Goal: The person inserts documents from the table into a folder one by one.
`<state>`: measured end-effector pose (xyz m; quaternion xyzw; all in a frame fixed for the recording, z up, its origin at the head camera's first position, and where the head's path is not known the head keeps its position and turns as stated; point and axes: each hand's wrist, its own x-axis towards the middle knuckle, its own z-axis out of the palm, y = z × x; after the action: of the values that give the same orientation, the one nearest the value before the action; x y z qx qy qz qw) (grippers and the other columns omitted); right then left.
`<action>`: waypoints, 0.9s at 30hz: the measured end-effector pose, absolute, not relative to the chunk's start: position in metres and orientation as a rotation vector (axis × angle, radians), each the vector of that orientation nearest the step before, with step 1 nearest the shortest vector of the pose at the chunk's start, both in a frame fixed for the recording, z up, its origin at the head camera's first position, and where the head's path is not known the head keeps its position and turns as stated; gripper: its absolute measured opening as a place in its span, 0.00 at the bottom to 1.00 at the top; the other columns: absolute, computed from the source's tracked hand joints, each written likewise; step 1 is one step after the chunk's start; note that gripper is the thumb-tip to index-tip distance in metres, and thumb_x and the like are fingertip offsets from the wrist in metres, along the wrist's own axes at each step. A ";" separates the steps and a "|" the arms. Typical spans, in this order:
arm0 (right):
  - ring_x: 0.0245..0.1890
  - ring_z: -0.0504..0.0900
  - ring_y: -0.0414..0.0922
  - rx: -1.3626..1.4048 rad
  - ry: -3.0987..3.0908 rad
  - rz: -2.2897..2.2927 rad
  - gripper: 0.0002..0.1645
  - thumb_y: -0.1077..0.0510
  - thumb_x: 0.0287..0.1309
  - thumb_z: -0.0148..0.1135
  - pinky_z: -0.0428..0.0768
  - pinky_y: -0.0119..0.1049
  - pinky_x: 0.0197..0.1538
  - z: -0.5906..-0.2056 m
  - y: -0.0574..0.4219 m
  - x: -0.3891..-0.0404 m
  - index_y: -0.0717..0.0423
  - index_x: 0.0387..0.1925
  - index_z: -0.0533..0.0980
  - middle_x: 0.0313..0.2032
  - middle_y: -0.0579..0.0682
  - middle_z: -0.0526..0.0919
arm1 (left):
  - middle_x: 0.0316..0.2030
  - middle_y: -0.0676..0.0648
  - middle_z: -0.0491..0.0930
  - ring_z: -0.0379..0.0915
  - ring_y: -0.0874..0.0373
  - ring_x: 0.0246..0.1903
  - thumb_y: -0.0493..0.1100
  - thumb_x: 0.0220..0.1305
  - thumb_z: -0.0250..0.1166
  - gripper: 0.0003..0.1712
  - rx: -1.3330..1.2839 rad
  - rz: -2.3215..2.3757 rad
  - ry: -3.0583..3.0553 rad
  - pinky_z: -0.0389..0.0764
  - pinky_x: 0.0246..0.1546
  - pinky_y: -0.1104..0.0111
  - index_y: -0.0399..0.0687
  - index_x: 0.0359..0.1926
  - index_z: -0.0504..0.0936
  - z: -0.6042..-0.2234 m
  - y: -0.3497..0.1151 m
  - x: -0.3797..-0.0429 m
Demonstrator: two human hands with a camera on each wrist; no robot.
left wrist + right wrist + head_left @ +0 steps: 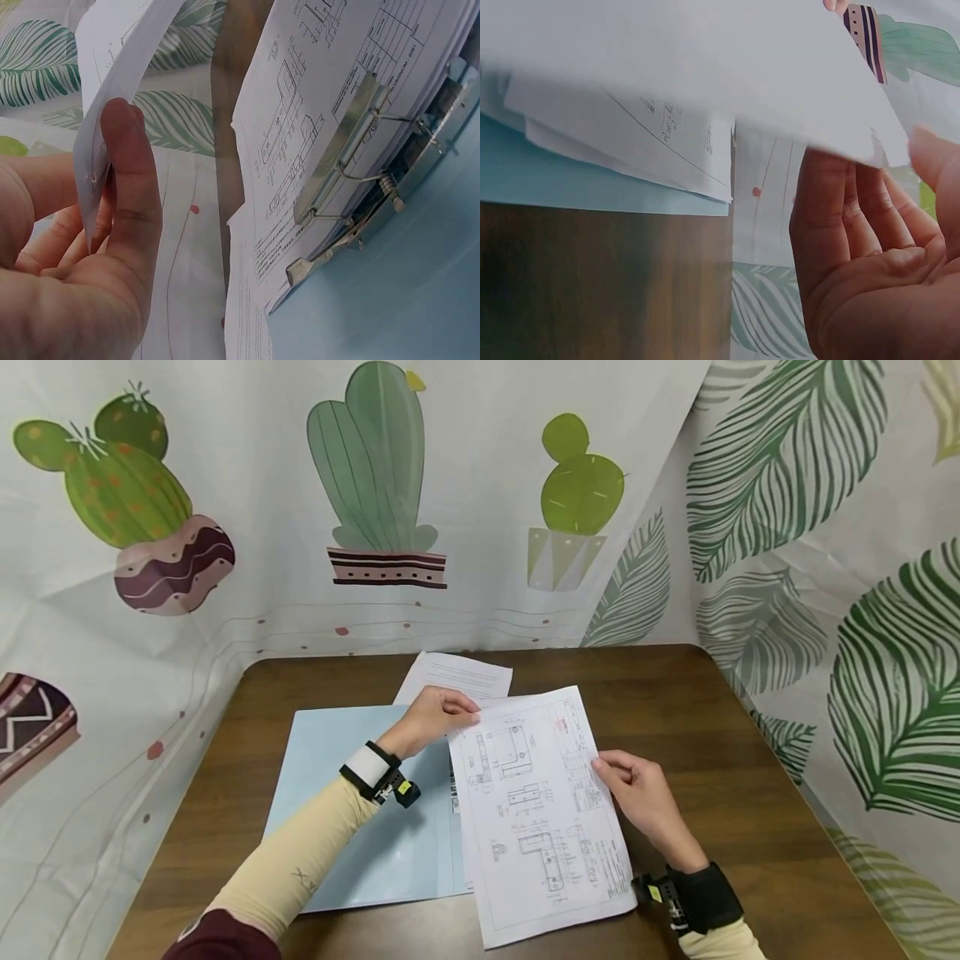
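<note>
Both hands hold up a white sheet of paper printed with technical drawings of an L-shaped part. At its upper left corner, my left hand pinches it between thumb and fingers. The right hand pinches the sheet's right edge, thumb on the printed side. Behind and left of the sheet lies a light blue folder. The left wrist view shows the folder's metal clip across a stack of drawing pages. In the right wrist view, the raised sheet hangs over those pages.
The folder lies on a brown wooden table. A text-printed page sticks out past the folder's far edge. Behind the table hangs a white cloth with cactus and leaf prints. Each wrist wears a strapped camera.
</note>
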<state>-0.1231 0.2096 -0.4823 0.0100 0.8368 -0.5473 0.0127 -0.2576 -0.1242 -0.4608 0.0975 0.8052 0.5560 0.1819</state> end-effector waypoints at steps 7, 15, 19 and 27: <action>0.23 0.79 0.45 -0.030 2.665 -1.662 0.10 0.55 0.69 0.66 0.77 0.35 0.27 -0.486 0.211 -0.124 0.58 0.44 0.85 0.26 0.49 0.87 | 0.34 0.46 0.88 0.82 0.55 0.36 0.38 0.65 0.73 0.07 0.270 1.611 2.231 0.78 0.41 0.65 0.43 0.43 0.89 -0.465 -0.121 -0.258; 0.23 0.77 0.44 0.003 2.672 -1.661 0.09 0.56 0.69 0.66 0.75 0.34 0.27 -0.491 0.210 -0.125 0.57 0.43 0.85 0.25 0.49 0.86 | 0.33 0.47 0.88 0.82 0.54 0.36 0.39 0.65 0.73 0.05 0.288 1.601 2.271 0.77 0.41 0.65 0.45 0.41 0.90 -0.471 -0.121 -0.257; 0.24 0.80 0.45 0.038 2.654 -1.684 0.09 0.57 0.69 0.66 0.77 0.35 0.29 -0.492 0.209 -0.126 0.59 0.43 0.86 0.28 0.51 0.88 | 0.36 0.49 0.88 0.82 0.55 0.39 0.41 0.66 0.73 0.07 0.374 1.539 2.376 0.78 0.42 0.64 0.47 0.43 0.90 -0.474 -0.124 -0.255; 0.30 0.86 0.46 0.140 2.608 -1.716 0.18 0.52 0.71 0.65 0.82 0.36 0.33 -0.488 0.223 -0.130 0.64 0.50 0.84 0.36 0.57 0.90 | 0.59 0.46 0.82 0.77 0.46 0.61 0.43 0.66 0.72 0.21 0.584 1.292 2.728 0.77 0.59 0.53 0.45 0.59 0.84 -0.476 -0.140 -0.238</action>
<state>-0.1304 0.2228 -0.4882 0.0449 0.8345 -0.5490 0.0085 -0.2376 -0.1402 -0.4757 0.1898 0.8868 0.4200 0.0337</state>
